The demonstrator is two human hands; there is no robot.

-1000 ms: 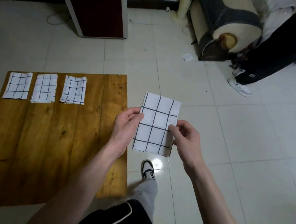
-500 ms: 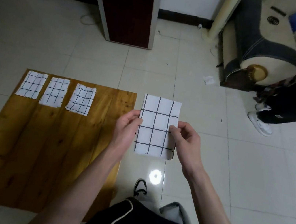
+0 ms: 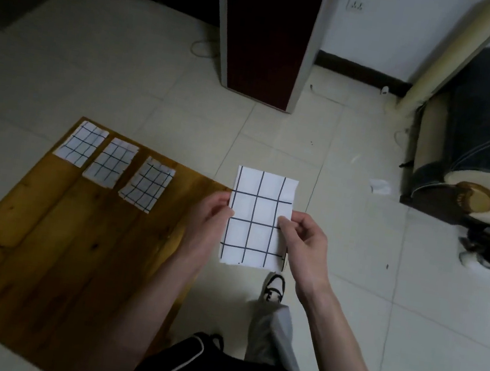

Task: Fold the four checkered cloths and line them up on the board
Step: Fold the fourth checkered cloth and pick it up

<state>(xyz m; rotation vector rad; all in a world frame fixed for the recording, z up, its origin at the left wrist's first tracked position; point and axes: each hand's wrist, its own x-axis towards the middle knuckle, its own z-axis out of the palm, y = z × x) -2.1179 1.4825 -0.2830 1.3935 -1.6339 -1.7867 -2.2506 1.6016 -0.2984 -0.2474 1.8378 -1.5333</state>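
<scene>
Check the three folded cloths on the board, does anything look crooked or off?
Nothing stands out: the three folded cloths lie side by side in a row along the board's far edge, with bare board to their right.

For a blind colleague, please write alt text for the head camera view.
Two hands, left hand and right hand, hold a folded checkered cloth by its side edges above the tiled floor. To the left, three folded cloths lie in a row along the far edge of a wooden board.
</scene>
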